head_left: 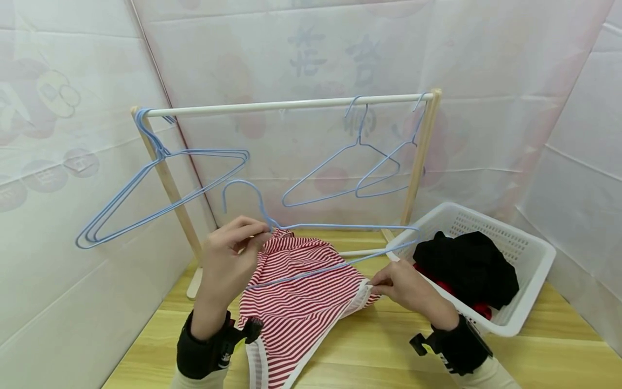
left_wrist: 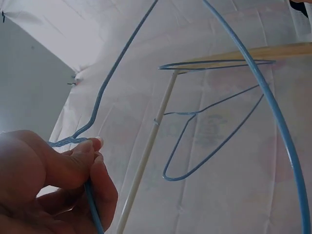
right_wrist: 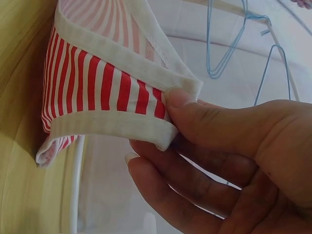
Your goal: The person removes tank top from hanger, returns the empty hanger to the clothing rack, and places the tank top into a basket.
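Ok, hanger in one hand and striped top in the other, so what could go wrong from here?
1. The right hand only pinches the white trim of the striped top; that grip may slip.
2. The left hand pinches the blue hanger at its neck alone, so the long wire could swing or twist.
3. The hanger's far end sits close to the white basket and might snag it.

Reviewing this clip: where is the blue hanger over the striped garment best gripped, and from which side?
Grip the blue hanger at the twisted neck below the hook, from its left, where the left hand pinches it now. The wire doubles there, so it is stiffest, and the arms stay free for the striped garment.
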